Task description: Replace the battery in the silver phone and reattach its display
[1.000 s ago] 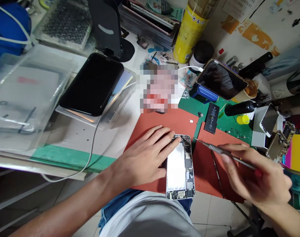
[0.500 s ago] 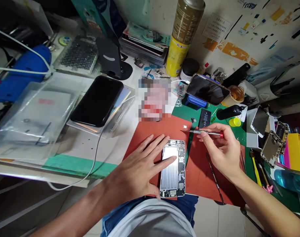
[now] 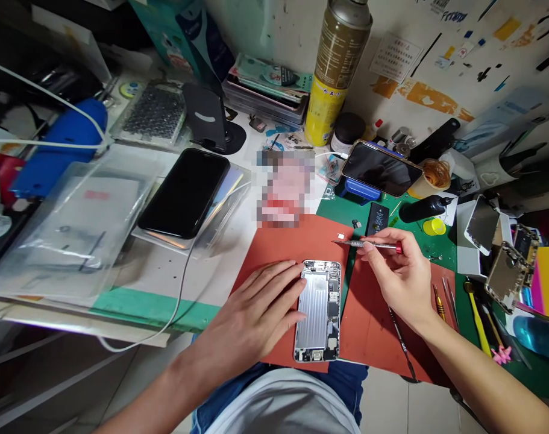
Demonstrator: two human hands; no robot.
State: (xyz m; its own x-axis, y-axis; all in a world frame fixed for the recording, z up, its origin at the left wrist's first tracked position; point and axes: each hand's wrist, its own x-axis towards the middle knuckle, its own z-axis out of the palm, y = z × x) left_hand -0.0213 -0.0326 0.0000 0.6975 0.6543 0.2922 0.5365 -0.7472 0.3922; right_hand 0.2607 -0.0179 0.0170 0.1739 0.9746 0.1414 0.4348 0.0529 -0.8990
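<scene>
An opened phone housing (image 3: 314,313) lies on the reddish-brown mat (image 3: 296,241), its silver inner plate and circuit parts exposed. My left hand (image 3: 260,307) rests with fingers stretched out along the housing's left edge, fingertips touching it. In my right hand (image 3: 403,274) a small screwdriver (image 3: 369,244) with a red end cap is pinched, its tip pointing left above the mat. Close to that tip is a small white piece (image 3: 341,236). A black phone battery (image 3: 377,218) lies beyond my right hand on the green mat (image 3: 332,209).
At left, a black phone (image 3: 184,193) lies on a stack beside plastic bags (image 3: 88,223). Behind stand a yellow spray can (image 3: 331,102) and a propped phone (image 3: 385,167). To the right are a thin metal pry tool (image 3: 403,343), a yellow brush (image 3: 477,316) and phone parts (image 3: 511,271).
My left hand's fingers have drawn back leftward off the inner plate to the housing's edge. My right hand still holds the screwdriver in much the same place. The view has shifted slightly.
</scene>
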